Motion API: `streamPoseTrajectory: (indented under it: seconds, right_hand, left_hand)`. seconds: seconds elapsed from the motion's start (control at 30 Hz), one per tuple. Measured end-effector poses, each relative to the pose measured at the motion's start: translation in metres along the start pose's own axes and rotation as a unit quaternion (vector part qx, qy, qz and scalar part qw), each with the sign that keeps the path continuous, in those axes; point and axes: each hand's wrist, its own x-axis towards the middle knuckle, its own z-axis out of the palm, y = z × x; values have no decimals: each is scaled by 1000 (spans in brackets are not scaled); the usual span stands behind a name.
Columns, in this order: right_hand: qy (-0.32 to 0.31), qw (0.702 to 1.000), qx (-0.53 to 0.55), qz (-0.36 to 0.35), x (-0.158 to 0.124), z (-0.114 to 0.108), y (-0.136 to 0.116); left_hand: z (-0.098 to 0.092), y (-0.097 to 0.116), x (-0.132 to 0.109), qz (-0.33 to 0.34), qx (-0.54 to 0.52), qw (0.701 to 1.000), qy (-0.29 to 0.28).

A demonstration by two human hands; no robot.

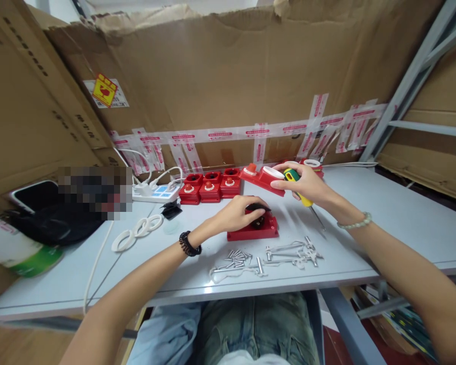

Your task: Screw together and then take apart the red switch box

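My left hand [240, 212] closes over a black disc-like part [259, 208] at an open red box base [253, 233] on the table. Whether that part is seated in the base or lifted off it is hard to tell. My right hand [304, 182] is raised to the right, gripping a red alarm housing [264, 181] with a white ring and an orange-red dome. Tucked in the same hand is a green and yellow screwdriver [304, 197], its shaft slanting down to the right. In front of the base lie small screws [238, 257] and metal pins with white cords [294, 252].
Several finished-looking red alarm units [210, 190] stand at the back beside a white power strip [157, 193]. White rings [137, 233] and black pieces [171, 209] lie to the left, with a phone [34, 196] farther off. A cardboard wall [220, 76] closes the back.
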Motion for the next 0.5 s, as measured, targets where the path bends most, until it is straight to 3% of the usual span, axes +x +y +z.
streamPoseTrajectory:
  seconds: [0.17, 0.27, 0.4, 0.5]
  right_hand:
    - [12, 1000, -2, 13, -1, -1, -5]
    - [16, 1000, -3, 22, -2, -1, -7]
    - [14, 1000, -16, 19, -3, -2, -6]
    - [16, 1000, -25, 10, -3, -1, -5]
  left_hand:
    - [-3, -1, 0, -36, -8, 995, 88]
    - [-14, -2, -10, -43, 30, 987, 152]
    - [-45, -9, -57, -33, 181, 967, 175]
    - [-73, -24, -110, -81, 319, 929, 167]
